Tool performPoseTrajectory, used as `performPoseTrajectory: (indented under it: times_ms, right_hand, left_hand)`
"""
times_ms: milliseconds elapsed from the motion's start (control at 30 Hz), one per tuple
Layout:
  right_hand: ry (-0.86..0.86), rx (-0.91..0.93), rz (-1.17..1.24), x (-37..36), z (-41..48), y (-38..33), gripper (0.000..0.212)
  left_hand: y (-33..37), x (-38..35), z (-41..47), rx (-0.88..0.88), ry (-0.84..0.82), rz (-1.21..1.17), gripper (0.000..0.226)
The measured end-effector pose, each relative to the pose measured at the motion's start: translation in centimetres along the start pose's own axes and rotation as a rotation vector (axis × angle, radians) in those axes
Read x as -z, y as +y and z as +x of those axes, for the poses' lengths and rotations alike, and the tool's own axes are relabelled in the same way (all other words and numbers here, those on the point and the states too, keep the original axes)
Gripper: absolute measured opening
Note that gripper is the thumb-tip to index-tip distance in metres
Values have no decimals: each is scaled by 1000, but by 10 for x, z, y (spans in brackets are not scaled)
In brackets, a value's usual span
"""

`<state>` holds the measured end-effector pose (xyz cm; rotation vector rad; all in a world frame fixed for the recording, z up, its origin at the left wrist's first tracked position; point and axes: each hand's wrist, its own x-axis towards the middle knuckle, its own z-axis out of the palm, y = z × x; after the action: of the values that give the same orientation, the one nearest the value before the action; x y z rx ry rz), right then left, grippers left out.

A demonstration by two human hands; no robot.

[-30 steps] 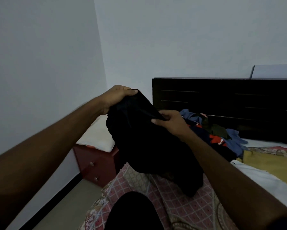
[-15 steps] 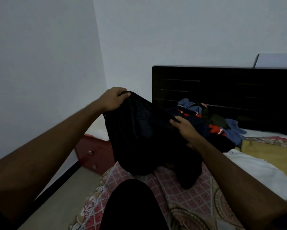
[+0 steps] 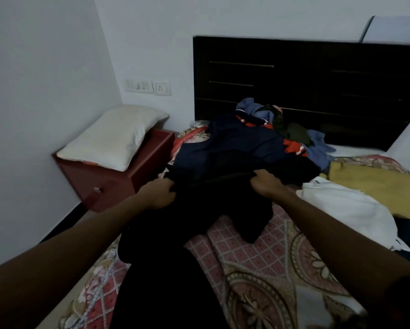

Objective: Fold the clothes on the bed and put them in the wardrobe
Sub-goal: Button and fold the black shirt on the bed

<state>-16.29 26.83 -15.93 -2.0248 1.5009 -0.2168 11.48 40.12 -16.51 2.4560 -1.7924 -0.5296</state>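
Observation:
A black garment [image 3: 213, 205] hangs low over the patterned bedspread [image 3: 258, 264], spread between both hands. My left hand [image 3: 157, 193] grips its left top edge, and my right hand [image 3: 264, 184] grips its right top edge. Beyond the garment lies a heap of clothes [image 3: 253, 136], navy, orange, blue and dark green, near the dark headboard [image 3: 306, 79]. A white garment [image 3: 346, 207] and a yellow one [image 3: 374, 186] lie to the right. The wardrobe is out of view.
A red bedside cabinet [image 3: 118, 181] with a white pillow [image 3: 111, 136] on it stands left of the bed, against the wall. A switch panel and socket [image 3: 149, 87] sit on the wall above. My dark-clothed leg [image 3: 166, 293] fills the lower middle.
Both hands have dropped from chest height toward the bed and moved apart, stretching the black garment's top edge wide. The view has tilted down, and the cabinet and pillow now show.

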Motion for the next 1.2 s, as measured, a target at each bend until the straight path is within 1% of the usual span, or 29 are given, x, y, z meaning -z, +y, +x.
performPoseTrajectory:
  times_ms: [33, 67, 100, 133, 167, 200, 233, 267, 333, 400, 467, 533, 600, 667, 700, 733, 800, 833, 867, 900, 967, 1000, 1033, 1067, 1100, 1133, 1167, 1200]
  right_hand:
    - [-25, -59, 234, -4, 1, -4, 53]
    - [-49, -129, 513, -4, 7, -13, 46]
    - [-109, -211, 782, -5, 8, -27, 39]
    - [-163, -236, 1000, 5, 8, -44, 37]
    - [-219, -217, 1145, 14, 10, -65, 38]
    - [-242, -141, 1248, 29, 16, -89, 40]
    - [-226, -56, 1298, 48, 18, -112, 42]
    - [-231, 36, 1360, 70, 16, -136, 44]
    - [-235, 240, 1399, 124, 8, -186, 42]
    - [-234, 406, 1401, 176, -10, -230, 41]
    - [-237, 527, 1435, 222, -30, -268, 39]
    - [-285, 636, 1529, 252, -52, -304, 39]
    - [-291, 710, 1555, 265, -73, -340, 44]
    - [-228, 720, 1513, 268, -84, -361, 43]
    - [-165, 704, 1467, 267, -84, -365, 40]
    - [-44, 668, 1409, 264, -80, -365, 36]
    - [217, 583, 1294, 257, -68, -352, 29]
    - [301, 548, 1216, 251, -62, -342, 29]
    - [364, 516, 1077, 243, -56, -329, 28]
    - [417, 504, 873, 240, -52, -314, 26]
    - [444, 557, 418, 239, -47, -283, 20]
    - [375, 574, 278, 244, -49, -267, 18]
    - [235, 562, 221, 250, -51, -251, 18]
    - [74, 512, 218, 257, -54, -235, 23]
    - [-75, 453, 228, 265, -57, -219, 34]
    - [-206, 420, 255, 273, -55, -203, 47]
    - [-280, 428, 311, 278, -51, -186, 59]
    - [-313, 455, 365, 282, -48, -175, 63]
  left_hand:
    - [8, 5, 4, 67, 40, -206, 34]
    - [20, 15, 10, 118, 46, -530, 35]
    - [32, 23, 12, 144, 2, -884, 34]
    - [53, 42, 9, 136, -67, -1193, 30]
    - [68, 59, 10, 85, -126, -1399, 27]
    - [83, 84, 12, -13, -147, -1547, 30]
    - [96, 110, 11, -90, -130, -1664, 33]
    - [107, 138, 4, -153, -62, -1746, 34]
    - [122, 203, -9, -285, 98, -1821, 31]
    - [132, 263, -21, -429, 230, -1855, 30]
    - [142, 320, -41, -565, 333, -1876, 38]
    - [150, 367, -63, -669, 415, -1925, 40]
    - [147, 398, -80, -727, 467, -1961, 39]
    - [135, 408, -90, -734, 488, -1962, 38]
    - [124, 405, -93, -720, 508, -1916, 36]
    - [113, 398, -95, -703, 527, -1853, 33]
    - [98, 377, -94, -579, 633, -1652, 27]
    - [90, 367, -93, -488, 711, -1515, 26]
    - [82, 355, -91, -414, 752, -1396, 27]
    - [76, 346, -89, -348, 746, -1294, 27]
    - [56, 331, -88, -232, 646, -1119, 29]
    - [45, 326, -89, -193, 570, -1024, 31]
    - [35, 321, -92, -168, 482, -938, 34]
    - [25, 316, -96, -155, 366, -877, 37]
    - [18, 313, -103, -150, 240, -848, 40]
    - [14, 309, -106, -157, 105, -872, 46]
    - [14, 304, -107, -180, -19, -910, 55]
    - [12, 301, -108, -220, -90, -972, 65]
